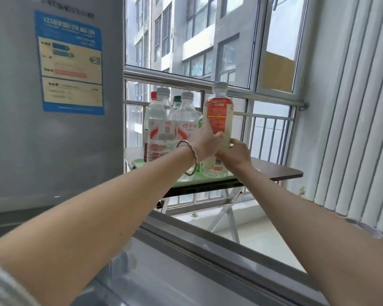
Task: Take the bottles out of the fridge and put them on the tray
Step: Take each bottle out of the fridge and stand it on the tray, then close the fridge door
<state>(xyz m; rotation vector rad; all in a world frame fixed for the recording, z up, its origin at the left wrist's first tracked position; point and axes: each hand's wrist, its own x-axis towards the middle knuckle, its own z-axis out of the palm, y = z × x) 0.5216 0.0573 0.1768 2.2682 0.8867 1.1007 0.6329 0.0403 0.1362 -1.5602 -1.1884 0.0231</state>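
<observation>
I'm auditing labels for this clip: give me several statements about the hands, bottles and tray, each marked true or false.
1. The left hand and right hand both hold the orange-labelled bottle. True.
2. The tray is blue. False: the tray is pale green.
3. A bracelet sits on the left wrist. True.
4. The held bottle has a red cap. False: its cap is whitish.
5. The tray rests on the floor. False: it rests on a dark folding table.
</observation>
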